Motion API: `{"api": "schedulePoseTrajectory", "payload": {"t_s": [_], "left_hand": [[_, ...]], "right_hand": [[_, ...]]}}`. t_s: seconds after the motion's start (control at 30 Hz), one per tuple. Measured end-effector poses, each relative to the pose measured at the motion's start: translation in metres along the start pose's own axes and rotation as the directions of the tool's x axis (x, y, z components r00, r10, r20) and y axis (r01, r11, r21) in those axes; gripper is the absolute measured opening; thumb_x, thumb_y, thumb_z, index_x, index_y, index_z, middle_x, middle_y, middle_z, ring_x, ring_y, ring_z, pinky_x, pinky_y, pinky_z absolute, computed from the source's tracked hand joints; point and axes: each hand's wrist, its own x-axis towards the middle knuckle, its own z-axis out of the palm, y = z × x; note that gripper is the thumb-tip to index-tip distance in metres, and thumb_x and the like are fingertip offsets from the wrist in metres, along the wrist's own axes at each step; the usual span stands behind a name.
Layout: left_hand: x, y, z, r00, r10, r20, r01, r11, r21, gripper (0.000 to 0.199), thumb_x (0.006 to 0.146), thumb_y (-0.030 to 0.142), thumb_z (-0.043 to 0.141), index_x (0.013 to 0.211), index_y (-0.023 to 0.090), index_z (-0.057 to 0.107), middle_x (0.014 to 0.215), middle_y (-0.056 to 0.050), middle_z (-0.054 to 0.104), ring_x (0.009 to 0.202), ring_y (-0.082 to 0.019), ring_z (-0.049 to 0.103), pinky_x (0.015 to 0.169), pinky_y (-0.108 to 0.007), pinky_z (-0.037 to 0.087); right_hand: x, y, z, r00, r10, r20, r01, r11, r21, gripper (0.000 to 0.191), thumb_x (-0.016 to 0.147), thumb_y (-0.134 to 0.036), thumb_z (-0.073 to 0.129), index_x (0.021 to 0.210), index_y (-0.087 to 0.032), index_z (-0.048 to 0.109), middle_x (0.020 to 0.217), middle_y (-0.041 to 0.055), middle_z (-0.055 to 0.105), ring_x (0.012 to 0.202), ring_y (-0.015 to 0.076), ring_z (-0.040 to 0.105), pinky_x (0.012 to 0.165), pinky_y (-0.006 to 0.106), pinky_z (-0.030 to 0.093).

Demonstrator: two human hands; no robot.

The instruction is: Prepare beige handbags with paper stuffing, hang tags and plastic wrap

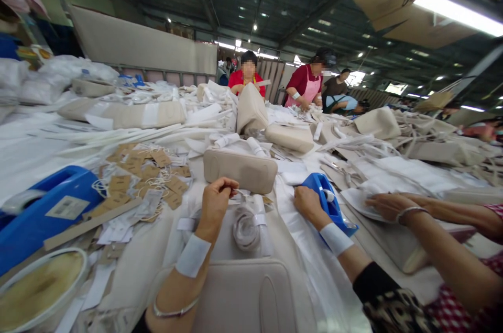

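Note:
My left hand (217,198) is closed in a pinch on a thin pale strap (240,192), just in front of a standing beige bag (239,169). Below the pinch, a coiled strap (246,228) lies beside white wrapped handles (260,220) on another beige bag (245,296), which lies flat before me. My right hand (309,203) is closed against the left side of a blue tape dispenser (334,207); its fingertips are partly hidden. White strips are stuck around both my wrists.
Brown paper tags (147,170) with strings are heaped at left, by a second blue tape dispenser (58,212) and a round tub (41,288). A co-worker's hands (393,207) work on white material at right. More bags and people stand beyond.

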Motion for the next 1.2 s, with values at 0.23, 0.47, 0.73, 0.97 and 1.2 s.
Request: {"api": "schedulePoseTrajectory", "payload": {"t_s": [0.23, 0.47, 0.73, 0.97, 1.2], "left_hand": [[-0.001, 0.000, 0.001, 1.000, 0.017, -0.004, -0.017, 1.000, 0.006, 0.021, 0.060, 0.019, 0.051, 0.067, 0.016, 0.070, 0.065, -0.001, 0.067, 0.059, -0.012, 0.059, 0.061, -0.021, 0.049], [0.001, -0.003, 0.000, 1.000, 0.023, 0.003, -0.023, 1.000, 0.016, 0.021, 0.062, 0.016, 0.049, 0.069, 0.016, 0.069, 0.068, -0.001, 0.067, 0.060, -0.012, 0.060, 0.061, -0.021, 0.048], [-0.014, 0.015, 0.009, 0.894, 0.294, 0.339, -0.299, 0.954, -0.040, 0.034, 0.077, 0.013, 0.053, 0.107, 0.019, 0.068, 0.122, -0.009, 0.061, 0.086, -0.016, 0.066, 0.075, -0.025, 0.053], [-0.032, 0.027, 0.014, 0.751, 0.215, 0.625, -0.192, 0.976, -0.105, 0.078, 0.077, 0.013, 0.060, 0.149, 0.027, 0.032, 0.151, -0.011, 0.040, 0.106, -0.023, 0.064, 0.088, -0.032, 0.053], [-0.028, 0.019, 0.014, 0.698, 0.271, 0.663, -0.235, 0.961, -0.145, 0.037, 0.080, 0.013, 0.060, 0.116, 0.019, 0.066, 0.126, -0.010, 0.063, 0.119, -0.025, 0.056, 0.101, -0.037, 0.045]], "right_hand": [[0.001, 0.004, -0.004, 1.000, 0.011, 0.000, -0.011, 1.000, -0.016, 0.028, 0.082, -0.008, 0.046, 0.089, -0.010, 0.073, 0.096, 0.0210, 0.072, 0.092, 0.0312, 0.069, 0.079, 0.035, 0.047], [-0.003, 0.005, -0.009, 0.990, 0.093, -0.111, -0.075, 0.986, 0.151, 0.033, 0.089, -0.012, 0.037, 0.113, -0.011, 0.060, 0.086, 0.0198, 0.069, 0.084, 0.0306, 0.067, 0.073, 0.038, 0.045], [-0.019, -0.002, -0.045, 0.949, 0.137, -0.283, 0.065, 0.795, 0.604, 0.021, 0.085, -0.023, 0.036, 0.100, -0.018, 0.051, 0.082, 0.0027, 0.060, 0.069, 0.0162, 0.062, 0.062, 0.026, 0.047], [-0.103, -0.074, -0.128, 0.942, -0.316, -0.112, 0.163, 0.137, 0.977, 0.021, 0.072, -0.035, 0.068, 0.083, -0.018, 0.067, 0.069, -0.0003, 0.061, 0.058, 0.0129, 0.055, 0.057, 0.024, 0.045], [-0.182, -0.040, -0.173, 0.847, -0.530, -0.053, 0.242, 0.294, 0.925, 0.019, 0.084, -0.038, 0.063, 0.075, -0.024, 0.073, 0.079, 0.0061, 0.065, 0.075, 0.0198, 0.058, 0.070, 0.028, 0.048]]}}
